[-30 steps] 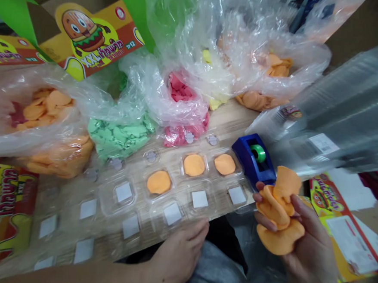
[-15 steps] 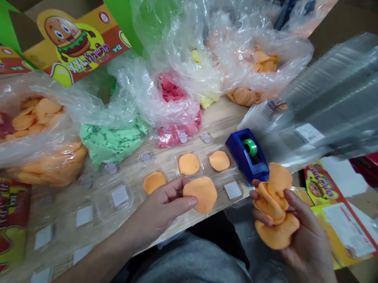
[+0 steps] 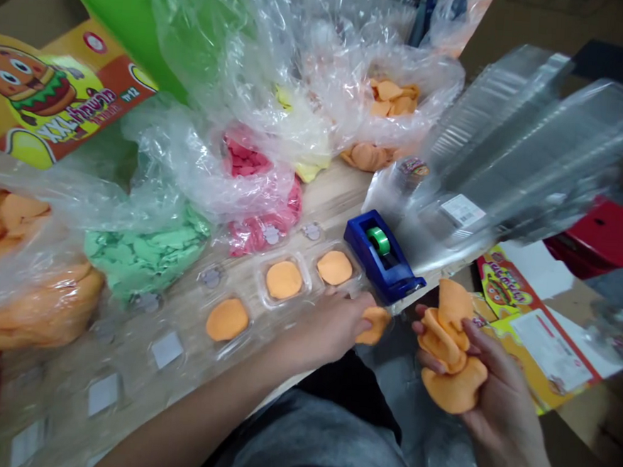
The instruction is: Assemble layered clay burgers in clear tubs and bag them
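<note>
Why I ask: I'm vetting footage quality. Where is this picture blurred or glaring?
In the head view, the clear plastic trays at upper right are smeared by motion, the plastic bags show white glare, the right hand looks fairly sharp, and the lower right corner falls dark.

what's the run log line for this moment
left hand: orange disc | right hand: floppy orange discs | nearby: blue tape dispenser

The burger-printed cardboard box [image 3: 80, 107] reads "XXL" and "12" beside Hebrew lettering.
</note>
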A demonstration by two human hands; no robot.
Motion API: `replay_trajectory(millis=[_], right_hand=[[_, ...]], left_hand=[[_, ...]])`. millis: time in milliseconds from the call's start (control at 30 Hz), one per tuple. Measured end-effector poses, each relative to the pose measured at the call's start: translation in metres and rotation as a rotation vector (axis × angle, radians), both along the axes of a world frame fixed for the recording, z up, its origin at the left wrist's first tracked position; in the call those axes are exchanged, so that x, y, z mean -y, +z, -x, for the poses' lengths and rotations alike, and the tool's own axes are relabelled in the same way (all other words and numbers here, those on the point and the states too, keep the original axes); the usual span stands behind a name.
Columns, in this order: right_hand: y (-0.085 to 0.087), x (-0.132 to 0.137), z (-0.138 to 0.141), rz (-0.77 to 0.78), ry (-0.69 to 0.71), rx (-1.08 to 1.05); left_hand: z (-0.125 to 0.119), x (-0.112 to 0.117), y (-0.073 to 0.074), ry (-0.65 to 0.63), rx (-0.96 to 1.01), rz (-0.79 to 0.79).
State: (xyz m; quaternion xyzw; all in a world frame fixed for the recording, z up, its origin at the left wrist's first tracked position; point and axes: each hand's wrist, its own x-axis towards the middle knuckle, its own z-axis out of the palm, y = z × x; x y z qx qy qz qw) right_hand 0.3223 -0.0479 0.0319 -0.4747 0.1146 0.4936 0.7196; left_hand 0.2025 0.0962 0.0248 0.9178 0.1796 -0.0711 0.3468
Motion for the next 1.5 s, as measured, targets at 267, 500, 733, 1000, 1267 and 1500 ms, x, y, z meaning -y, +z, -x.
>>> replay_trajectory(millis=[267,500,733,1000,1267,1500], right_hand=[[-0.008,0.001,-0.007,-0.021,0.024,-0.022],[-0.014,0.001,-0.005,-0.087,0.106,-0.063],[-0.012,-0.01,0.016,-0.123,0.208,0.008],[-0.014,-0.04,0.054,-0.163,0.586,0.204],[-0.011,-0.061,0.068,-0.119,0.551,0.141],[-0.011,-0.06,0.06,-0.042,0.547,0.169]], left_hand=[[-0.011,0.013,-0.02,0.038,-0.012,-0.668],[0.01,0.012,-0.033,-0.171,0.138,-0.532],[0.012,0.004,0.001,0.218,0.266,0.056],[0.045,-0.007,0.031,0.701,0.238,0.844],[0.085,-0.02,0.023,0.964,0.471,1.283],[0.107,-0.028,0.02,0.956,0.528,1.232]])
